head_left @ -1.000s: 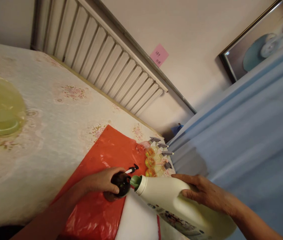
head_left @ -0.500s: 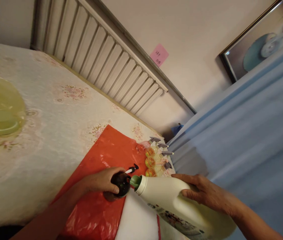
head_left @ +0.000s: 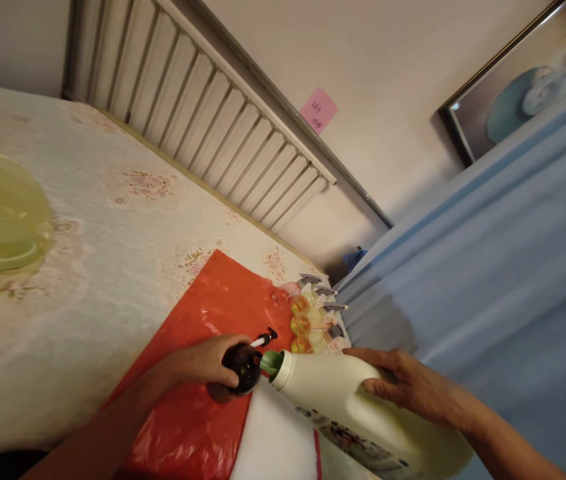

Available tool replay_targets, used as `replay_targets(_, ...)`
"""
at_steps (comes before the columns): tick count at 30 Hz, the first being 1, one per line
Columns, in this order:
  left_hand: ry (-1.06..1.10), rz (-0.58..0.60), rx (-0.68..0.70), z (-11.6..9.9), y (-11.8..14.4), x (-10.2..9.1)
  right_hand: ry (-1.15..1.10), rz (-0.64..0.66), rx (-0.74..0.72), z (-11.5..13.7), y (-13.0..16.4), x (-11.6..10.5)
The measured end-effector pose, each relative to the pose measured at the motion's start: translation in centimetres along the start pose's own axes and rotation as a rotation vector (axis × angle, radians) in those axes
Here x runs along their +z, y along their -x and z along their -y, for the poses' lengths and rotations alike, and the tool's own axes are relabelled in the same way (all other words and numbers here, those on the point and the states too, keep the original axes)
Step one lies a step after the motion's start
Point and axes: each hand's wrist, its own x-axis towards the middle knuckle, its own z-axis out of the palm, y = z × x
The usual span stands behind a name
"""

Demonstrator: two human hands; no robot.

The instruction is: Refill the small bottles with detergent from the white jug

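White jug (head_left: 347,407) tilted in right hand (head_left: 413,390) fingers, left hand (head_left: 203,363) fingers wrapping dark bottle (head_left: 240,370)

White jug (head_left: 357,413) tipped – green spout at dark bottle (head_left: 240,369)

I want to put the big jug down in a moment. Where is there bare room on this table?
Bare cloth lies between the yellow lid and the red bag. The bag's far half is also free. It is crowded by the small bottles and around the left hand, dark bottle and jug.
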Motion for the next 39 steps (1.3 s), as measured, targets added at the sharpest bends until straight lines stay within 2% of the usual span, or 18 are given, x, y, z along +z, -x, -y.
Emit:
replay_targets(10,-0.053,-0.02,0.044,0.21,0.01,-0.14,-0.02,-0.019,-0.003,-0.21,-0.05,0.05)
replay_targets(19,0.0,0.0,0.035,0.34,-0.13,-0.09,-0.016,-0.066,0.003,-0.23,0.03,0.04)
replay_targets(26,0.039,0.023,0.01,0.8,-0.23,-0.17,0.015,-0.015,0.009,0.22,0.07,-0.06)
replay_targets(33,-0.037,-0.013,0.032,0.35,-0.08,-0.17,0.028,-0.005,0.015,0.25,0.03,-0.15)
replay_targets(39,-0.036,-0.004,0.031,0.17,-0.03,-0.18,-0.01,-0.053,0.005,0.34,0.11,-0.1)
